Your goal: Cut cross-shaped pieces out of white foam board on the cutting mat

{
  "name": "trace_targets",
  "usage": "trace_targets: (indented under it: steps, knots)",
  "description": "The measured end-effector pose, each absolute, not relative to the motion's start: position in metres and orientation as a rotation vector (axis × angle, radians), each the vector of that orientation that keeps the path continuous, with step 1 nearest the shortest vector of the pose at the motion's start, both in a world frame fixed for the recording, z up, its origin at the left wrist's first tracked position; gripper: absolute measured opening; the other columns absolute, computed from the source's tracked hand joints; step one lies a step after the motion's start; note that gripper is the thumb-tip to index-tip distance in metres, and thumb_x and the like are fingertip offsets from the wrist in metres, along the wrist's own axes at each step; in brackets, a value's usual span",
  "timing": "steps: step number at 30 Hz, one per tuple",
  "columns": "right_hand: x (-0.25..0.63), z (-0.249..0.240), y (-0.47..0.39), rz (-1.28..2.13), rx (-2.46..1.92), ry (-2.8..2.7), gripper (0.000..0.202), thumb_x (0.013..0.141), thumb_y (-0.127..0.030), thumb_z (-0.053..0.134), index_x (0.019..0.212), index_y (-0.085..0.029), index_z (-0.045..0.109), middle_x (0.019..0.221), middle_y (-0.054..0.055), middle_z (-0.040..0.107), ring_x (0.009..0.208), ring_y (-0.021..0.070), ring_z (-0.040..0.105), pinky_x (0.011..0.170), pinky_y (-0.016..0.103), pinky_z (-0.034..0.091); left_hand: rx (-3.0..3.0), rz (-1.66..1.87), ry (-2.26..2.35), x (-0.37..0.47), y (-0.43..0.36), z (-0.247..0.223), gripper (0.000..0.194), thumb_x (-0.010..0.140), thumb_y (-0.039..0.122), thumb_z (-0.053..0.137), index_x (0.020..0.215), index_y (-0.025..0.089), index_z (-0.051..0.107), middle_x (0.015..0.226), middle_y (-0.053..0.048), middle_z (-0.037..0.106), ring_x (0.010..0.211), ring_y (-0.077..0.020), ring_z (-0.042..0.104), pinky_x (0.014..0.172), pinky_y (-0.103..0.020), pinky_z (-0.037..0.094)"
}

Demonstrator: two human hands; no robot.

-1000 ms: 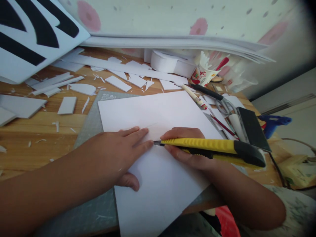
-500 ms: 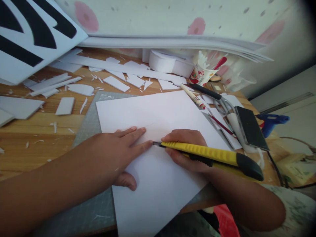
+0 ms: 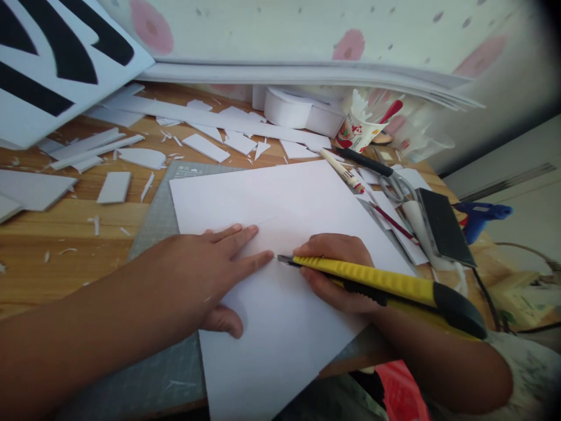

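A large white sheet lies over a grey-green cutting mat at the table's front. My left hand rests flat on the sheet with its fingers spread, holding nothing. My right hand is closed around a yellow and black utility knife. The knife's blade points left and its tip is at the sheet, just right of a left fingertip. A faint line shows on the sheet above the blade.
White offcuts litter the wooden table. A paper cup, scissors, a pencil, a dark flat box and a blue glue gun stand or lie at the right. A black-marked board is at upper left.
My right hand and the knife have moved slightly to the right, so the blade tip is a little farther from my left fingers. My left hand has hardly moved.
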State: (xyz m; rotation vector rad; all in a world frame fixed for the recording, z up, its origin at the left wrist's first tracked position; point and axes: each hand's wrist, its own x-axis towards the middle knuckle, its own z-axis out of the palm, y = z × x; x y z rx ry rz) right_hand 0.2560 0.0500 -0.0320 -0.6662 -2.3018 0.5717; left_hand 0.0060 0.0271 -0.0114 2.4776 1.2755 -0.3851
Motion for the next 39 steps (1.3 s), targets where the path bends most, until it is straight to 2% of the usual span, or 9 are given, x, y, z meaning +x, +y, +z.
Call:
trace_targets:
  steps: [3,8,14,16,21,27,34,39]
  knots:
    - [0.260,-0.029,0.049,0.595,-0.685,-2.297,0.019,0.082,-0.012,0.058,0.097,-0.023,0.062,0.074,0.001,0.071,0.061,0.0151,0.066,0.058,0.027,0.052,2.469,-0.353,1.276,0.005,0.027,-0.012,0.092,0.069,0.058,0.083,0.149,0.037,0.045,0.164,-0.016,0.031,0.136,-0.0467,0.048,0.098,-0.056,0.051]
    - [0.265,-0.025,0.047,0.611,-0.687,-2.325,0.020,0.080,-0.011,0.058,0.096,-0.022,0.063,0.072,0.001,0.070,0.059,0.0148,0.065,0.057,0.026,0.052,2.514,-0.429,1.260,0.006,0.026,-0.009,0.089,0.074,0.060,0.078,0.151,0.034,0.042,0.163,-0.017,0.031,0.136,-0.0450,0.048,0.097,-0.057,0.053]
    - [0.267,-0.023,0.049,0.619,-0.672,-2.362,0.020,0.080,-0.012,0.057,0.096,-0.022,0.063,0.072,0.001,0.069,0.058,0.0142,0.064,0.056,0.026,0.052,2.585,-0.406,1.305,0.007,0.020,-0.003,0.075,0.081,0.046,0.076,0.149,0.033,0.046,0.161,-0.014,0.037,0.133,-0.0415,0.052,0.097,-0.052,0.054]
    - [0.267,-0.024,0.050,0.626,-0.677,-2.371,0.020,0.079,-0.013,0.057,0.096,-0.022,0.064,0.073,0.001,0.070,0.059,0.0147,0.065,0.057,0.026,0.053,2.594,-0.397,1.308,0.006,0.020,-0.004,0.074,0.082,0.047,0.076,0.148,0.034,0.047,0.161,-0.014,0.037,0.133,-0.0409,0.053,0.096,-0.051,0.055]
    - [0.269,-0.027,0.047,0.708,-0.723,-2.289,0.018,0.080,-0.014,0.061,0.094,-0.023,0.067,0.077,0.002,0.074,0.064,0.0158,0.069,0.061,0.027,0.056,2.574,-0.402,1.231,0.004,0.025,-0.008,0.082,0.077,0.059,0.075,0.149,0.032,0.047,0.161,-0.019,0.034,0.135,-0.0441,0.050,0.096,-0.057,0.054]
    - [0.267,-0.031,0.047,0.844,-0.963,-1.970,0.015,0.083,-0.020,0.065,0.096,-0.027,0.070,0.081,0.000,0.075,0.068,0.0174,0.070,0.059,0.028,0.058,2.488,-0.384,1.227,0.008,0.028,-0.010,0.085,0.071,0.056,0.082,0.146,0.028,0.051,0.160,-0.021,0.035,0.139,-0.0443,0.045,0.105,-0.057,0.047]
    - [0.255,-0.031,0.051,0.907,-0.905,-2.071,0.012,0.083,-0.021,0.067,0.094,-0.022,0.070,0.088,0.002,0.078,0.075,0.0150,0.073,0.068,0.024,0.060,2.507,-0.397,1.234,0.009,0.028,-0.006,0.086,0.070,0.054,0.084,0.144,0.023,0.053,0.159,-0.023,0.036,0.140,-0.0437,0.043,0.106,-0.056,0.046]
    - [0.254,-0.033,0.051,0.918,-0.909,-2.089,0.013,0.083,-0.022,0.067,0.095,-0.023,0.071,0.092,0.002,0.078,0.080,0.0165,0.073,0.074,0.027,0.061,2.483,-0.349,1.241,0.008,0.026,-0.005,0.085,0.069,0.053,0.085,0.143,0.022,0.055,0.158,-0.023,0.039,0.140,-0.0437,0.044,0.106,-0.055,0.047]
